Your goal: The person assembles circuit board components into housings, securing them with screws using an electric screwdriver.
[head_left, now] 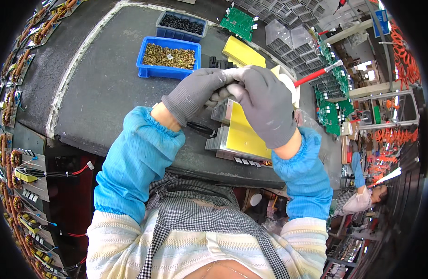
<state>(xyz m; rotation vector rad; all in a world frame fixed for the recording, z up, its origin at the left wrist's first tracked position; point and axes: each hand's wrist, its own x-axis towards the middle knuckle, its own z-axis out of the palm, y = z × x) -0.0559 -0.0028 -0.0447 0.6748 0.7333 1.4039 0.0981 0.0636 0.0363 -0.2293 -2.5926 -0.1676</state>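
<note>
Both hands wear grey gloves and meet above the bench, fingertips pressed together. My left hand (pixel 193 95) is closed, its fingers curled against those of the right. My right hand (pixel 267 100) is closed too, thumb and fingers pinched; whatever lies between the hands is hidden. Just beyond the fingertips shows a black part (pixel 218 62), and I cannot tell whether it is held or lies behind. Beneath my hands sits a metal assembly with a yellow sheet (pixel 244 135) on top. A black cable (pixel 201 128) runs out beside it, under my left wrist.
A blue bin of brass-coloured pieces (pixel 170 56) stands beyond my left hand, with a bin of black pieces (pixel 181 24) behind. Farther right are a yellow block (pixel 244 51), a red-handled brush (pixel 311 77) and green circuit boards (pixel 237 23). Wired coil assemblies (pixel 28 174) line the left. A co-worker (pixel 358 200) is at right.
</note>
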